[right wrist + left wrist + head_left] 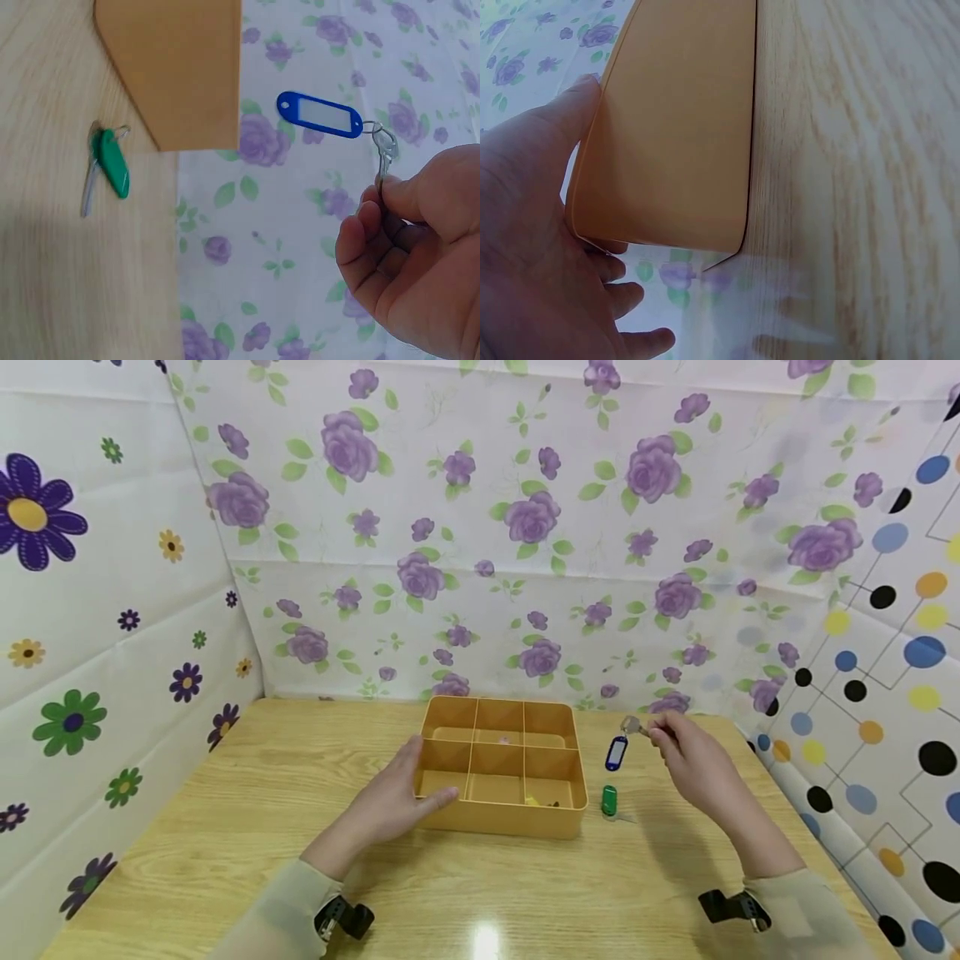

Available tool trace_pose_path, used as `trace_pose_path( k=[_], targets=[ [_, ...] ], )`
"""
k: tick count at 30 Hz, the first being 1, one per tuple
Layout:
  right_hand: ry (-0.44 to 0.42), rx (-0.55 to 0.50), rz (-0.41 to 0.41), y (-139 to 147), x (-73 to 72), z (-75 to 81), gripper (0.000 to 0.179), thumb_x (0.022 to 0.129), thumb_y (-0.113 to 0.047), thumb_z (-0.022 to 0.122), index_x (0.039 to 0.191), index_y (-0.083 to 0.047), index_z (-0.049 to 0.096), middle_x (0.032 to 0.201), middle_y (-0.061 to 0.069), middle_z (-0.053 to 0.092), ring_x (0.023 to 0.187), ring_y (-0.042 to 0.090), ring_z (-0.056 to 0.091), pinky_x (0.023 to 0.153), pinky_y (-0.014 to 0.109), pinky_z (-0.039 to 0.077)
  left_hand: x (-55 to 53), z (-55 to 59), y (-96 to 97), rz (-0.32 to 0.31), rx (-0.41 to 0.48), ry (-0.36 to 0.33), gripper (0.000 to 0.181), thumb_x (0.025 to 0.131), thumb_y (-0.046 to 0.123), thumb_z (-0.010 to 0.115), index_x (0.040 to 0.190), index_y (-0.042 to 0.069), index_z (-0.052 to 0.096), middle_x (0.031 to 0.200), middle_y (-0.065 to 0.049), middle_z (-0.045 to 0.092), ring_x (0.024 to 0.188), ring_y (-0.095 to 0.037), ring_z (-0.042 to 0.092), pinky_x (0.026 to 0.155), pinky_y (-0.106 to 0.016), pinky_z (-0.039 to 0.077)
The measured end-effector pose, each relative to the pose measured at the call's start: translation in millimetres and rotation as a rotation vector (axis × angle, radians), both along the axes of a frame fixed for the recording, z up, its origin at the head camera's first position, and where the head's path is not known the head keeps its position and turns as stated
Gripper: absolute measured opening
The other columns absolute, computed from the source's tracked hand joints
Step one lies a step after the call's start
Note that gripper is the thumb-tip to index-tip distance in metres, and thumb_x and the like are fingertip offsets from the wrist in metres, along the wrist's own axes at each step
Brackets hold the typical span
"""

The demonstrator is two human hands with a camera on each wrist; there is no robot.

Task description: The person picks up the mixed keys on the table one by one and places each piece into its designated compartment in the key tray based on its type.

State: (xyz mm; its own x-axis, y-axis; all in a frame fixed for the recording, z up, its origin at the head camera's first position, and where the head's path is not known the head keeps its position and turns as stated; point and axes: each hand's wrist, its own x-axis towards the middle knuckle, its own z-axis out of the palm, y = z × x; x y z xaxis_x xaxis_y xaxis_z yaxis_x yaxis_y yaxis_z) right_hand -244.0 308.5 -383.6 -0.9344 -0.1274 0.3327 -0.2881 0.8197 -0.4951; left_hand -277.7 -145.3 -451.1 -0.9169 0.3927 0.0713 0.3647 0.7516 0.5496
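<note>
My right hand [701, 768] pinches a silver key [385, 144] by its blade between thumb and fingers, above the table to the right of an orange divided box [502, 819]. From the key's ring hangs a blue-framed key tag [616, 753] with a white label. Below it on the table lies a second key [89, 187] with a green tag [609, 801]. My left hand [390, 797] rests at the box's front left corner, thumb along the front rim and fingers spread loosely by the left side.
A small yellow thing [532, 801] and something dark lie in the box's front right compartment. A tiny pale thing [504, 740] shows in the back middle one. Patterned cloth walls [480, 527] enclose the wooden table [322, 735] at the back and both sides.
</note>
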Motion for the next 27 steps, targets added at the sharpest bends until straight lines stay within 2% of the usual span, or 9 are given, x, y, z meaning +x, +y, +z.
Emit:
trace_pose_path(
  k=[12, 19, 27],
  targets=[
    [-0.004, -0.037, 0.04, -27.1, -0.1, 20.2, 0.022, 0.121, -0.022, 0.045, 0.11, -0.007, 0.058, 0.088, 0.008, 0.053, 0.071, 0.023, 0.048, 0.064, 0.037, 0.04, -1.2, -1.5, 1.8, 0.011, 0.002, 0.002, 0.121, 0.102, 0.078, 0.059, 0.176, 0.001, 0.002, 0.183, -0.019, 0.005, 0.167, -0.042, 0.015, 0.132, -0.062, 0.022],
    [-0.014, -0.037, 0.057, -36.4, -0.3, 21.2, 0.02, 0.121, -0.021, 0.048, 0.109, -0.008, 0.058, 0.088, 0.011, 0.054, 0.071, 0.024, 0.049, 0.064, 0.037, 0.041, -2.3, -4.7, 7.2, 0.003, 0.002, 0.004, 0.12, 0.102, 0.076, 0.061, 0.176, 0.002, 0.003, 0.183, -0.018, 0.005, 0.167, -0.04, 0.015, 0.132, -0.06, 0.021],
    [-0.038, -0.073, 0.09, -53.3, -8.0, 20.7, 0.02, 0.121, -0.023, 0.048, 0.109, -0.009, 0.058, 0.088, 0.012, 0.055, 0.072, 0.025, 0.05, 0.065, 0.038, 0.042, -1.5, -3.0, 1.1, 0.026, 0.004, 0.009, 0.12, 0.102, 0.075, 0.062, 0.176, 0.001, 0.004, 0.182, -0.02, 0.008, 0.167, -0.043, 0.017, 0.132, -0.062, 0.021]
  ],
)
